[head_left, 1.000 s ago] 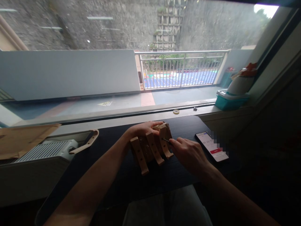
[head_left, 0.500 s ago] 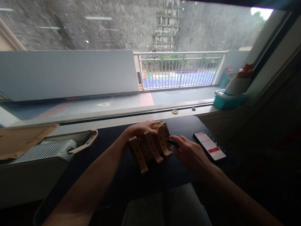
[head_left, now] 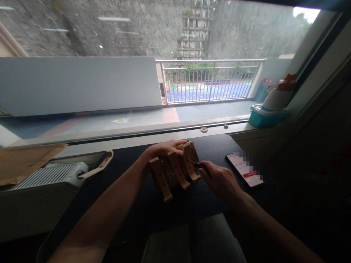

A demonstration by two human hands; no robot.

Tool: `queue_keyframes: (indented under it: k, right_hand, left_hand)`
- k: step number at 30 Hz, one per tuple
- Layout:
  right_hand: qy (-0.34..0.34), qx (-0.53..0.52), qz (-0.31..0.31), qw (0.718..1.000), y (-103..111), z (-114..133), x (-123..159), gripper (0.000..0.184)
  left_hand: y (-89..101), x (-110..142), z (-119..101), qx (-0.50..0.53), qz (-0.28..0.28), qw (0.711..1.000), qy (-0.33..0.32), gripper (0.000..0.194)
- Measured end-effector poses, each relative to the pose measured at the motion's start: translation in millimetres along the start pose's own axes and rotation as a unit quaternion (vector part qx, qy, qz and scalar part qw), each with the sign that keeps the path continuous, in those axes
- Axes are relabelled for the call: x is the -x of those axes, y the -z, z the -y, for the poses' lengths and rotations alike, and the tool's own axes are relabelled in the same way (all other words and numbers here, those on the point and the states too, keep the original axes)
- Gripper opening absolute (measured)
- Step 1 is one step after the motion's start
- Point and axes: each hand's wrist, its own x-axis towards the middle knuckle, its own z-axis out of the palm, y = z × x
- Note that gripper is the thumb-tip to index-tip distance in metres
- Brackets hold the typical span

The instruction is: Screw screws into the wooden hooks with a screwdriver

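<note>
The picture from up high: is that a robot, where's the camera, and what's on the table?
No robot here! These are a person's two bare hands, and the camera is worn on their head, looking forward and down. On the black tabletop is a brown, shiny block, with three curved, light-brown wooden pieces side by side on it. The left hand lies over the block's far side. The right hand holds a thin, dark tool, its tip at the rightmost piece. A flat phone lies to the right.

Bare forearms point(head_left: 109, 204), greyish trousers point(head_left: 168, 244)
</note>
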Motion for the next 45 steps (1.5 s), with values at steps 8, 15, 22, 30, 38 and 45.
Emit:
queue_keyframes:
  k: [8, 15, 22, 30, 38, 45]
  right_hand:
    - [0.103, 0.12, -0.019, 0.987, 11, 7, -4, 0.028]
    - [0.06, 0.037, -0.029, 0.997, 1, 5, -8, 0.025]
    - [-0.014, -0.001, -0.015, 1.0, 0, 5, -6, 0.027]
    - [0.09, 0.106, -0.002, 0.99, 12, 8, -2, 0.024]
    - [0.022, -0.02, -0.028, 0.999, -2, 4, -4, 0.026]
    - [-0.02, -0.004, -0.004, 1.0, 2, 3, -3, 0.029]
  left_hand:
    - [3.4, 0, -3, -0.029, -0.018, 0.999, 0.004, 0.074]
    - [1.2, 3, -4, 0.027, -0.012, 1.0, 0.002, 0.071]
    - [-0.2, 1, -1, -0.004, -0.027, 0.999, 0.025, 0.073]
    - [1.1, 1, -1, -0.013, -0.011, 1.0, 0.019, 0.074]
    - [0.7, 0, 0, -0.014, -0.019, 0.999, 0.023, 0.075]
    - [0.6, -1, 0, -0.015, -0.011, 1.0, 0.013, 0.077]
